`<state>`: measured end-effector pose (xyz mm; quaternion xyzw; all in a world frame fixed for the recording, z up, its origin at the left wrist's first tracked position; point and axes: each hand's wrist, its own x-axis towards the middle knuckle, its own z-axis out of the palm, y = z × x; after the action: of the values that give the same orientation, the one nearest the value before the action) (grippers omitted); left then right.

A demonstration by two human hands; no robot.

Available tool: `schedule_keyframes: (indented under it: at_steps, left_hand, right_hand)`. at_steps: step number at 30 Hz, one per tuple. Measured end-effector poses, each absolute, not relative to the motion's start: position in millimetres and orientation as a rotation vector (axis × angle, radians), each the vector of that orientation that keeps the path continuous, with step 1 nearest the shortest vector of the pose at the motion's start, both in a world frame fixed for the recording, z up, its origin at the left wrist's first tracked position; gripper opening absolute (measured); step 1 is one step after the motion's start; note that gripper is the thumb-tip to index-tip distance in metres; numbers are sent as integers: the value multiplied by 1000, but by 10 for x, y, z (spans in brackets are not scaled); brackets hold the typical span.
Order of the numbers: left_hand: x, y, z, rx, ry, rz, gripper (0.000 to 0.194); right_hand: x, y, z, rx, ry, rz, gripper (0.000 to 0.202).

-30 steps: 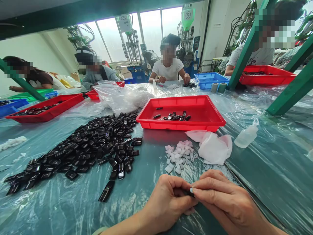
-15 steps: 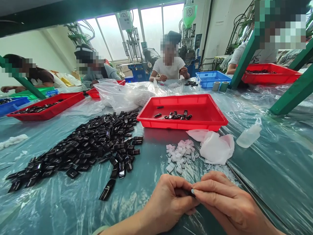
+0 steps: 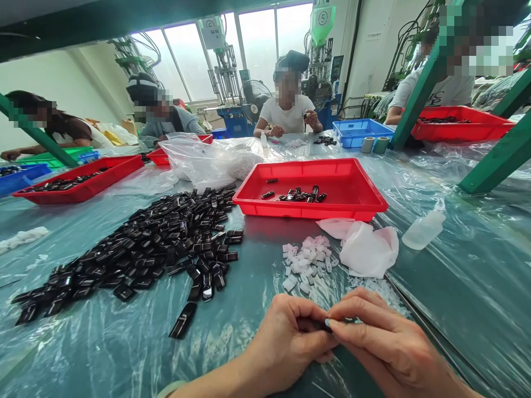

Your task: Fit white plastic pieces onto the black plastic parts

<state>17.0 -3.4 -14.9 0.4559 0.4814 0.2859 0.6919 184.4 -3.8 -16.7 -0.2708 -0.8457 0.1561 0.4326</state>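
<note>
At the lower middle, my left hand (image 3: 286, 342) is closed around a black piece (image 3: 312, 325), mostly hidden by the fingers. My right hand (image 3: 385, 342) meets it from the right, thumb and fingertips pinching a tiny pale piece (image 3: 328, 322) against the black one's end. Left of my hands spreads a large pile of glossy black pieces (image 3: 153, 243). Small whitish pieces (image 3: 309, 260) lie heaped just beyond my hands, beside a crumpled white cloth (image 3: 368, 249).
A red tray (image 3: 311, 210) with several black pieces stands behind the heaps. A translucent bottle (image 3: 423, 229) lies at right. Green posts (image 3: 498, 157) rise at the right. Plastic bags (image 3: 203, 160) and other people at work are across the table.
My right fingers have shifted very slightly at the black piece. Across the table, a person's raised hand has moved a little. The rest looks nearly the same.
</note>
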Motion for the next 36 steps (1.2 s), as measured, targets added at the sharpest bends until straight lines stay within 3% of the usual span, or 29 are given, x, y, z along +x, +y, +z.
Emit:
schedule_keyframes:
  at_steps: [10, 19, 30, 33, 36]
  left_hand:
    - [202, -15, -113, 951, 1102, 644, 19]
    - [197, -37, -127, 955, 1095, 632, 14]
    - [186, -13, -274, 998, 1095, 675, 13]
    - [177, -5, -281, 1018, 1111, 665, 13]
    - [169, -6, -268, 1031, 1091, 660, 12]
  right_hand:
    - [2036, 112, -3, -938, -2112, 497, 16]
    - [2048, 87, -236, -1178, -2384, 459, 19]
    - [1980, 59, -239, -1167, -2399, 335, 23]
    - [1986, 66, -134, -1146, -2311, 471, 21]
    - [1985, 67, 29, -1149, -2168, 817, 19]
